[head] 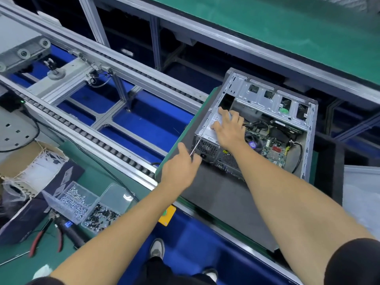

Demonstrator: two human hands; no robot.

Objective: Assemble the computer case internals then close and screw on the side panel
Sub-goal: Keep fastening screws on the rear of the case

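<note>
The computer case lies on a pad, with the screw box well left.

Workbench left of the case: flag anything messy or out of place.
The torn cardboard box spills white cable ties over its ragged edge. Red-handled pliers lie loose beside the screw organizer, whose lid stands open.

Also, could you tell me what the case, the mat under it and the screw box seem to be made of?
Case: likely bare sheet steel, dull silver, with stamped cut-outs and folded edges.
Mat: looks like dark grey foam or rubber, matte, with no shine.
Screw box: clear plastic; the screws show through its walls and the open lid is glossy.
</note>
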